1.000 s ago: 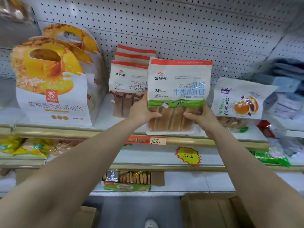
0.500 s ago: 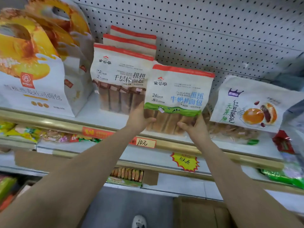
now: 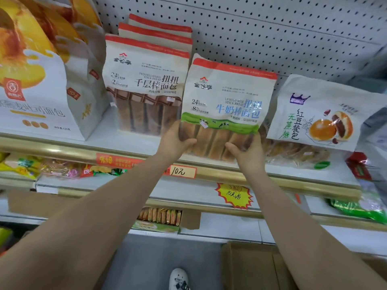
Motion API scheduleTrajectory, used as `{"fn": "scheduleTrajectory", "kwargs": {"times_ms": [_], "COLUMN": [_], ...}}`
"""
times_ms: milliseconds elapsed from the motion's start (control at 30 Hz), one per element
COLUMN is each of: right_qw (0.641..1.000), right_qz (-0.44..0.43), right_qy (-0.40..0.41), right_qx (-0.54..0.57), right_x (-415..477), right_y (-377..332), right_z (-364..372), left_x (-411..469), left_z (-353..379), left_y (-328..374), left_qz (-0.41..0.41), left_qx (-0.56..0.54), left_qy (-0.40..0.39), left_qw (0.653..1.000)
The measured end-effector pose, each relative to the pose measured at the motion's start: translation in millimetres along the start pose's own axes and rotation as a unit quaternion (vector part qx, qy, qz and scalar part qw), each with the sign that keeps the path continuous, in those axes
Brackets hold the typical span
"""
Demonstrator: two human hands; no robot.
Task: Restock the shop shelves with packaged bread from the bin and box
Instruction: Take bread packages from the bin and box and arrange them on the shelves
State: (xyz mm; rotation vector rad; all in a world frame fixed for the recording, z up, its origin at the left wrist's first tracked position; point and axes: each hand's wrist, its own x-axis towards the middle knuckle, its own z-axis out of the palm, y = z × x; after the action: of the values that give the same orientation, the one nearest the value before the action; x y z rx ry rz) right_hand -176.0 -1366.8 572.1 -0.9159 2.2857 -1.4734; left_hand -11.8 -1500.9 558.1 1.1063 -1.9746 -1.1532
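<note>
A second ago the milk stick bread bag (image 3: 228,95) covered the right half of the chocolate layered bread bags (image 3: 144,80). Now it stands to their right, and only its left edge overlaps the front one. The grip looks the same as it did half a second ago. The left hand (image 3: 176,141) pinches the bag's lower left corner, thumb across the front and fingers behind. The right hand (image 3: 245,151) pinches the lower right corner the same way.

The bag stands between the two hands on the white shelf (image 3: 134,141), upright and leaning slightly right. It is a flat matte pouch with a red sealed top band and a green strip. Below the strip a clear window shows pale brown bread sticks side by side.

Left of the left hand, the three chocolate bags stand one behind another, with dark sticks showing through glossy film. Further left are stiff peach-printed cartons (image 3: 41,97) with cut-out handles. Right of the right hand, a soft red bean bun bag (image 3: 314,109) leans back. Behind everything is a perforated pegboard (image 3: 272,28). Below the wrists a gold rail (image 3: 293,178) carries a handwritten price tag (image 3: 182,171).
</note>
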Motion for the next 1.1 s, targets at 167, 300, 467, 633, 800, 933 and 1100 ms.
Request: {"fn": "scheduleTrajectory", "kwargs": {"times_ms": [167, 300, 467, 633, 800, 933, 1100], "right_qw": [0.978, 0.935, 0.894, 0.860, 0.850, 0.858, 0.868], "right_qz": [-0.125, -0.247, -0.308, -0.322, -0.331, -0.323, -0.307], "right_qy": [0.148, 0.144, 0.114, 0.108, 0.120, 0.111, 0.105], "right_qx": [-0.082, -0.208, -0.306, -0.381, -0.391, -0.385, -0.375], "right_x": [-38.3, -68.6, -65.9, -46.5, -31.1, -17.9, 4.7], "right_y": [20.7, 40.7, 54.4, 62.2, 72.2, 72.8, 66.9], "right_z": [9.9, 16.9, 21.3, 28.2, 33.4, 34.1, 37.5], "left_x": [-39.0, -62.4, -60.1, -47.8, -33.1, -18.7, -0.1], "left_z": [4.5, 3.0, 3.0, 10.9, 19.4, 26.4, 35.1], "left_y": [-21.3, -29.2, -33.2, -38.5, -44.1, -44.0, -37.2], "left_qz": [0.054, 0.156, 0.250, 0.280, 0.292, 0.278, 0.254], "left_qx": [0.049, 0.134, 0.214, 0.277, 0.291, 0.284, 0.275], "left_qy": [0.070, 0.081, 0.026, 0.022, 0.013, 0.004, -0.007], "left_qw": [0.995, 0.975, 0.944, 0.919, 0.911, 0.918, 0.927]}}
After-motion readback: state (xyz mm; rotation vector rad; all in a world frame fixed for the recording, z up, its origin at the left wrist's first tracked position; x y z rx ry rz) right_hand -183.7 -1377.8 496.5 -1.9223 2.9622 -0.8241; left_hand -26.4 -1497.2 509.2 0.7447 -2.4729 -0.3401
